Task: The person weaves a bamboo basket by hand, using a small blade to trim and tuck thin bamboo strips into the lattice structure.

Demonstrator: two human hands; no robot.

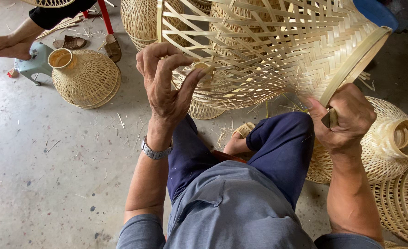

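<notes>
A large open-weave bamboo basket [268, 50] lies on its side above my knees, its wide mouth rim [356, 64] toward the right. My right hand [342, 122] grips the lower end of that rim together with a small dark-handled tool. My left hand [167, 87] is raised at the basket's left side, thumb and fingers pinched close by thin bamboo strips at the narrow end. A metal watch is on my left wrist. I sit with dark blue trousers and a grey shirt.
A finished dome-shaped woven basket [86, 78] stands on the concrete floor at left beside a small green stool [31, 64]. Another person's bare feet [5, 46] and sandals [91, 44] are at top left. More woven baskets [388, 143] crowd the right; bamboo scraps litter the floor.
</notes>
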